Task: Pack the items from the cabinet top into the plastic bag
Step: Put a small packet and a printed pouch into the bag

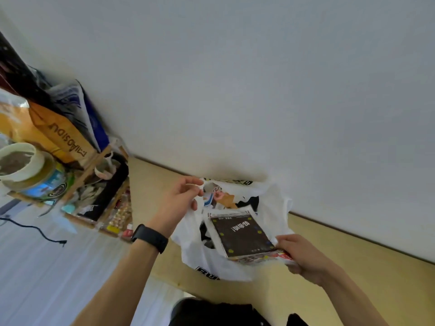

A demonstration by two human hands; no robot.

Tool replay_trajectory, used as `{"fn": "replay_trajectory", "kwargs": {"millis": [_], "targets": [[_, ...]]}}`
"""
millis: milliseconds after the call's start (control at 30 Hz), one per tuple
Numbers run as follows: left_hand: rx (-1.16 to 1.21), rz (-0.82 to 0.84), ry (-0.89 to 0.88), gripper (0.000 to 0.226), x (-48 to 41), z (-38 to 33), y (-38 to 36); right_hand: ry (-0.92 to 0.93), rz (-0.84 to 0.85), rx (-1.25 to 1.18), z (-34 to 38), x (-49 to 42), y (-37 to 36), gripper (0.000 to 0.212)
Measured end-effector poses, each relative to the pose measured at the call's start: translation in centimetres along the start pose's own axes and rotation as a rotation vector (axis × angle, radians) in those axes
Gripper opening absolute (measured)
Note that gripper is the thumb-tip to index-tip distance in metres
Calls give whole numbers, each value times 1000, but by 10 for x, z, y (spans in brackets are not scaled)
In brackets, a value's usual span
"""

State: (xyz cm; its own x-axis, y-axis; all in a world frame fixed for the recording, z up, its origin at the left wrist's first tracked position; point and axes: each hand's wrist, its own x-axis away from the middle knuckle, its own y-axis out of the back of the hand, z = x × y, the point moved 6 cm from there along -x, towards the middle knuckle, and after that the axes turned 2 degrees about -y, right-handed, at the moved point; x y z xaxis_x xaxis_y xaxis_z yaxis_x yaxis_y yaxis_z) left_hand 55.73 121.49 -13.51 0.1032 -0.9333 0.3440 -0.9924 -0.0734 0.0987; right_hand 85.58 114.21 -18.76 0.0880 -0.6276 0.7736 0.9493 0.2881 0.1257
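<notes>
A white plastic bag [274,203] with black print lies open on the pale wooden cabinet top [353,250], against the white wall. My left hand [179,201], with a black band on its wrist, pinches the bag's rim at the upper left and holds the mouth open. My right hand [303,257] grips the near corner of a flat black-faced book or box [240,234], whose far end sits inside the bag's mouth. Colourful items [221,196] show deeper in the bag.
At the left stands a wooden shelf unit [94,165] crammed with bags, an orange paper bag [61,135], a white cup [17,161] and small packets. A black cable [35,229] hangs lower left.
</notes>
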Motion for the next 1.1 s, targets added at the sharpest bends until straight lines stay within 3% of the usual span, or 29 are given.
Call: {"fn": "replay_trajectory", "kwargs": {"millis": [100,267,333,400,467,567,667,733,800,867,933,1100], "targets": [[-12,66,-16,17,0,-1,-8,-38,-141,-132,-4,-10,-5,34],[-13,109,-19,17,0,-5,-14,-57,-307,-321,-5,-35,-43,25],[-12,120,-14,16,0,-4,-15,-64,-198,-285,0,-42,-73,16],[-27,128,-10,15,0,-3,-15,-68,-1,-61,8,-41,-101,15],[-17,125,-11,14,-1,-1,-11,-7,22,141,14,-40,-108,12],[27,89,1,19,-3,5,0,222,-367,343,31,-29,-76,6],[57,57,24,25,-4,14,5,429,-863,390,33,-7,-33,42],[77,40,37,27,-2,16,4,398,-1021,436,25,-8,-7,72],[93,10,49,28,2,16,3,198,-965,461,11,-24,12,83],[48,-10,84,28,6,18,4,122,-818,449,10,-36,17,51],[-78,45,134,24,8,25,6,177,-701,274,17,-34,13,25],[-322,260,218,55,21,37,2,312,-589,-335,36,-17,12,38]]}}
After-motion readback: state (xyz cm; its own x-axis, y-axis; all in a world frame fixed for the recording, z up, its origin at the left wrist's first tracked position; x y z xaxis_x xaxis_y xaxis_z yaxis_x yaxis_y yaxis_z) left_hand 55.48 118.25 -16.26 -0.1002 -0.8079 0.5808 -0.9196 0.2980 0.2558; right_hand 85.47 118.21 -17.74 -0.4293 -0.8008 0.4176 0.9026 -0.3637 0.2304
